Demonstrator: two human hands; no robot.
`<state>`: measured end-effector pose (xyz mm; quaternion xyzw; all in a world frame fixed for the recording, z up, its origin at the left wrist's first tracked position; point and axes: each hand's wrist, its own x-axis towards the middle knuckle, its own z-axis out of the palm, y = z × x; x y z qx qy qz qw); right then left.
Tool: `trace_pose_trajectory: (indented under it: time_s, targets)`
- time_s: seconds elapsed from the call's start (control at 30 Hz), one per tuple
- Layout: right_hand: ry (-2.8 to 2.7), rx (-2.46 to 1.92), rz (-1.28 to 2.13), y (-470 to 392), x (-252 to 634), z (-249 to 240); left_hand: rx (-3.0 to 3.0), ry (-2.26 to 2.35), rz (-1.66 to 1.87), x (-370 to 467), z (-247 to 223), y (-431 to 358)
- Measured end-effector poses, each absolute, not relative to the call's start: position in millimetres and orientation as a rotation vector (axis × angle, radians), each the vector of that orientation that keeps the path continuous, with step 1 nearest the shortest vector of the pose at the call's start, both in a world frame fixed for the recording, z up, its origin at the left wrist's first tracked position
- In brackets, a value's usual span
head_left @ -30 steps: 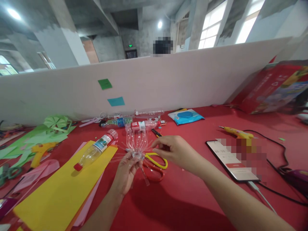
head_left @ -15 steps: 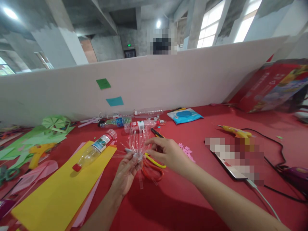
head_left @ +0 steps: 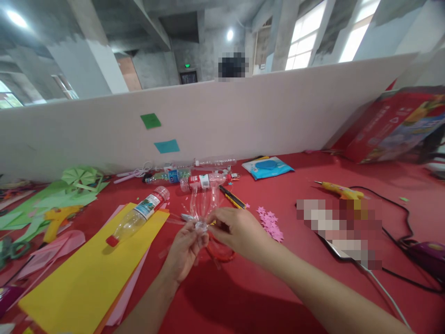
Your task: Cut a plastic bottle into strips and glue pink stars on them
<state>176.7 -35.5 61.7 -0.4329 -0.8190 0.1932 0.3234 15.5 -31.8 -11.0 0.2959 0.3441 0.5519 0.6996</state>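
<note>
A clear plastic bottle top cut into long strips (head_left: 203, 204) is held above the red table, its round neck facing me. My left hand (head_left: 187, 246) grips it by the neck from the left, fingers closed. My right hand (head_left: 231, 225) has its fingers bent and pressed together at the strips beside the neck; the strip in that pinch is mostly hidden. Scissors with red-orange handles (head_left: 225, 255) lie under the hands, partly covered. Beyond them is a yellow and black craft knife (head_left: 232, 197).
Left lies a labelled bottle (head_left: 137, 215) on yellow paper (head_left: 86, 273). More bottles (head_left: 205, 181) lie along the white partition (head_left: 260, 116). Pink stars (head_left: 270, 223), a wipes pack (head_left: 267, 167), a yellow glue gun (head_left: 342, 189) and a blurred device with a cable (head_left: 385, 292) are right.
My right hand has moved down and left, closer to the bottle neck, and its fingers have closed in on the strips. The craft knife now shows more. My left hand stays on the neck.
</note>
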Motion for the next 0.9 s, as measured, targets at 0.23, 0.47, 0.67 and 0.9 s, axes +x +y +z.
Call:
trace_pose_trajectory:
  time_s: [0.23,0.47,0.67,0.9]
  targets:
    - [-2.165,-1.126,0.656,-39.3,174.1,66.5,0.655,0.786,1.291,15.6,-10.5,-31.4]
    - [-2.19,-1.163,0.731,-40.0,170.1,62.6,0.758,0.754,1.267,16.2,-6.5,-32.5]
    - [-2.26,-1.27,0.705,-40.9,167.4,59.1,0.763,0.729,1.253,18.0,-8.3,-34.2]
    - [-2.182,-1.131,0.58,-42.1,169.1,57.4,0.642,0.722,1.301,13.7,-9.7,-31.0]
